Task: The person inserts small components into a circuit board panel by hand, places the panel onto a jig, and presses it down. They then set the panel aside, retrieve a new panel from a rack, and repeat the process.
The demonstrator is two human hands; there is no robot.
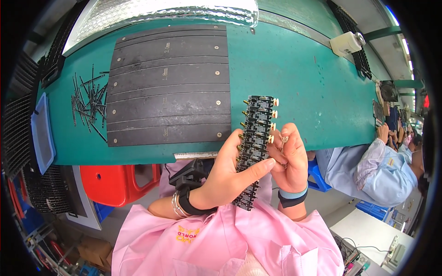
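Note:
A long strip of joined black circuit boards (pixel 258 120) is held upright over the table's near edge by my left hand (pixel 230 177), its thumb across the front and fingers behind. Gold-coloured pins stick out along the strip's left side. Several small round white-and-brass parts (pixel 275 114) sit on its upper right side. Close to the strip's right edge, my right hand (pixel 292 163) is closed, with a small pale part (pixel 284 139) pinched between thumb and forefinger. What that part is, I cannot make out. The strip's lower end hangs in front of my pink sleeve.
On the green table (pixel 285 60) lies a black slotted plate (pixel 170 87), with a pile of thin black strips (pixel 90 99) left of it. A white bottle (pixel 346 44) stands far right, bubble wrap (pixel 161 14) at the back. A red stool (pixel 108 184) and a co-worker (pixel 377 170) flank me.

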